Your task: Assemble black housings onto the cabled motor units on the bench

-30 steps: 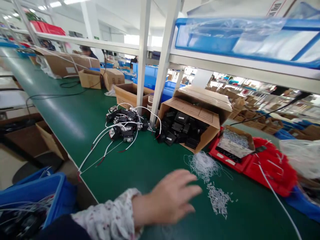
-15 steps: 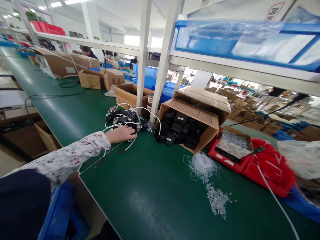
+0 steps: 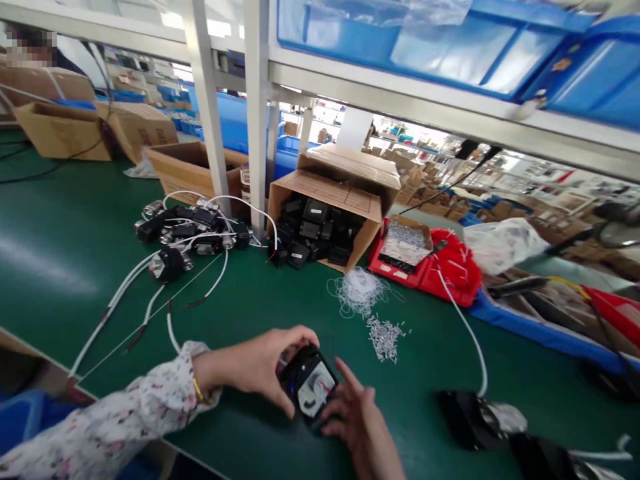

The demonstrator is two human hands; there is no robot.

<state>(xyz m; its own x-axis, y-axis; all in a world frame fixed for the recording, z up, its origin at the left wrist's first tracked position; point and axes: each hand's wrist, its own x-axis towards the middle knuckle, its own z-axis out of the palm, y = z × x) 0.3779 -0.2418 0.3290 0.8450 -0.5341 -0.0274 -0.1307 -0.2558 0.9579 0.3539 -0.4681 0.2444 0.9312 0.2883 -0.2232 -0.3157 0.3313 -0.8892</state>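
My left hand [image 3: 267, 367] grips a black plastic housing [image 3: 315, 387] above the front of the bench, thumb and fingers around its left side. The housing's visible face is pale, with a curved slot and small red wires. At its right edge is my right hand [image 3: 363, 417], fingers spread and slightly curled; whether they touch the housing I cannot tell. To the left lies a heap of black units with metal fittings and white cables [image 3: 200, 227]. One such unit [image 3: 167, 265] sits nearer than the heap. A white cable [image 3: 173, 333] passes behind my left wrist.
A cardboard box [image 3: 350, 197] on its side holds black housings [image 3: 317, 212]. In front lie tangled clear strands [image 3: 360, 290] and small pale pieces [image 3: 385, 339]. Red bins [image 3: 450, 273] stand beyond. Black units [image 3: 467, 420] lie at the right. Shelf posts [image 3: 257, 120] rise behind.
My left hand has left the heap and now holds a black housing at the front. My right hand has come into view. The view has turned right; a unit lies nearer than the heap.
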